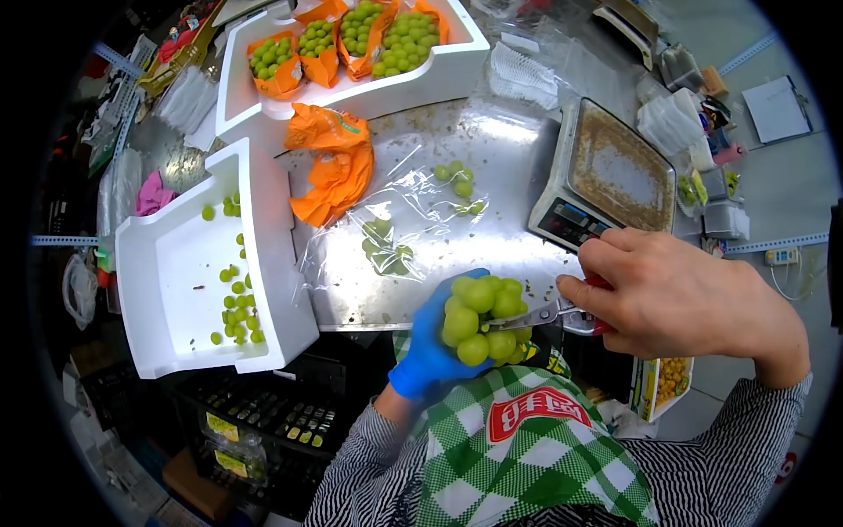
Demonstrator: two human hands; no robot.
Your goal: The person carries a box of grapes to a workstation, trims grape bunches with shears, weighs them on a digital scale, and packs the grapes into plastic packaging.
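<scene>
In a blue glove, my left hand [428, 344] is wrapped round a bunch of green grapes [479, 323] in front of the checked apron. My bare right hand [654, 285] grips red-handled scissors [549, 314], whose blades point left into the bunch, among the berries. Whether the blades touch a stem cannot be made out. Beyond the bunch, a clear plastic sheet [413, 206] lies on the metal table [492, 162] with a few small grape clusters [386, 250] on or under it. A crumpled orange wrapper [332, 167] sits farther left.
A weighing scale [615, 171] stands at the right. The white foam box [351, 105] at the back holds several orange-wrapped grape bunches. At the left, another foam box [167, 272] has loose grapes. Black crates [263, 417] are below the table edge.
</scene>
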